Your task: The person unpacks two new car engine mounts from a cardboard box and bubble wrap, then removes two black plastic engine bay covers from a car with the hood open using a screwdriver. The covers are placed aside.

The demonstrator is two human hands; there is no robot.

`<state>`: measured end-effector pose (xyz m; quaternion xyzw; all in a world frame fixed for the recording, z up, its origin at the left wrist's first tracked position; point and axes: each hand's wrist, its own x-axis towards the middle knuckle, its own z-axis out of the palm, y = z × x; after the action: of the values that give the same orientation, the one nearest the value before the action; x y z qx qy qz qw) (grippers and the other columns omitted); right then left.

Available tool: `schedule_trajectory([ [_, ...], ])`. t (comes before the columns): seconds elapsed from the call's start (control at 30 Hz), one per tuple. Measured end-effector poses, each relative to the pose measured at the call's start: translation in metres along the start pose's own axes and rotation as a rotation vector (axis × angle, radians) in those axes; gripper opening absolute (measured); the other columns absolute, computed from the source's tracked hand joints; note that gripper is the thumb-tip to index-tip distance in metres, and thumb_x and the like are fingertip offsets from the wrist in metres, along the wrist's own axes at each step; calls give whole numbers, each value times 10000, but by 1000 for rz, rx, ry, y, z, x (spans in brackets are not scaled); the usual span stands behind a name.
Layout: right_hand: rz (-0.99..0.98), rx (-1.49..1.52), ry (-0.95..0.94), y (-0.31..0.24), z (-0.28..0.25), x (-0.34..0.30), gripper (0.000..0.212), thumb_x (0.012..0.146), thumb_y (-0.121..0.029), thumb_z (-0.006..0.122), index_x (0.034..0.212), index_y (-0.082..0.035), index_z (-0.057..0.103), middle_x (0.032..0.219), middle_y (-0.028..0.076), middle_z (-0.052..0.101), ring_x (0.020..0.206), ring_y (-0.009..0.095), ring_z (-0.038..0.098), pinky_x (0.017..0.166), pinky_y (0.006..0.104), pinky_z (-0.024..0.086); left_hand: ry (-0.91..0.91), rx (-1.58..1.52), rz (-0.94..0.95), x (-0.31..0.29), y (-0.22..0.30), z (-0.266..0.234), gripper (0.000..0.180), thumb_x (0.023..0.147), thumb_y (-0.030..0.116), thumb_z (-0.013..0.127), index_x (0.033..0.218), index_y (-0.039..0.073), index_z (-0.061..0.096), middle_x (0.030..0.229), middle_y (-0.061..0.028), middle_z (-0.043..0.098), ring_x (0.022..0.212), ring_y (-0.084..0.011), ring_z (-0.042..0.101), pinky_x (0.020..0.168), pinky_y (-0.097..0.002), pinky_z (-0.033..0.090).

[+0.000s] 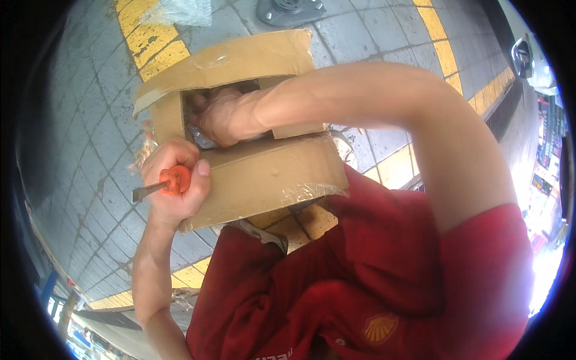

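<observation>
An open cardboard box [264, 174] with its flaps spread stands on the floor in front of me. At its left near corner, my left hand [180, 157] is closed around a flat-blade screwdriver [175, 179] with an orange handle. The blade points to the left, away from the box. My right hand [225, 118] reaches down through the box opening. Clear plastic wrap [204, 139] shows beneath it. The right fingers are blurred and partly hidden inside, so their grip cannot be made out.
Grey floor tiles [90, 144] with yellow painted lines [147, 39] surround the box. Beyond the box lie a dark grey metal part [289, 11] and a sheet of clear plastic [180, 11]. A white vehicle with a door handle [523, 57] is at the far right.
</observation>
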<state>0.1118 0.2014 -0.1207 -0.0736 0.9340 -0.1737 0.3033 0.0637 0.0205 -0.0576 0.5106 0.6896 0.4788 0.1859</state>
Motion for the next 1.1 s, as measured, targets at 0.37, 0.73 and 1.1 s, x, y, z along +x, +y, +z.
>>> schedule_trajectory([
  [0.37, -121, 310, 233, 23, -16, -84, 478, 870, 12, 675, 1348, -1, 650, 1289, 238, 695, 1291, 442, 624, 1112, 513, 517, 97, -78, -104, -6, -4, -2, 212, 898, 36, 773, 842, 55, 569, 766, -44, 620, 666, -157, 538, 614, -317, 445],
  [0.73, -192, 1176, 202, 45, -54, -135, 399, 941, 79, 608, 1328, -11, 654, 1153, 38, 744, 1071, 115, 685, 954, 270, 554, 246, -243, -93, -12, -2, 10, 179, 929, 73, 773, 865, 66, 606, 738, 4, 646, 655, -129, 579, 633, -314, 487],
  [1.1, -471, 1877, 333, 71, -80, -158, 364, 836, 136, 563, 1122, -79, 631, 1115, 100, 744, 1069, 259, 738, 945, 414, 617, 147, -183, -235, -26, 8, -24, 192, 1012, 139, 684, 933, 67, 525, 907, -30, 591, 839, -127, 522, 785, -326, 458],
])
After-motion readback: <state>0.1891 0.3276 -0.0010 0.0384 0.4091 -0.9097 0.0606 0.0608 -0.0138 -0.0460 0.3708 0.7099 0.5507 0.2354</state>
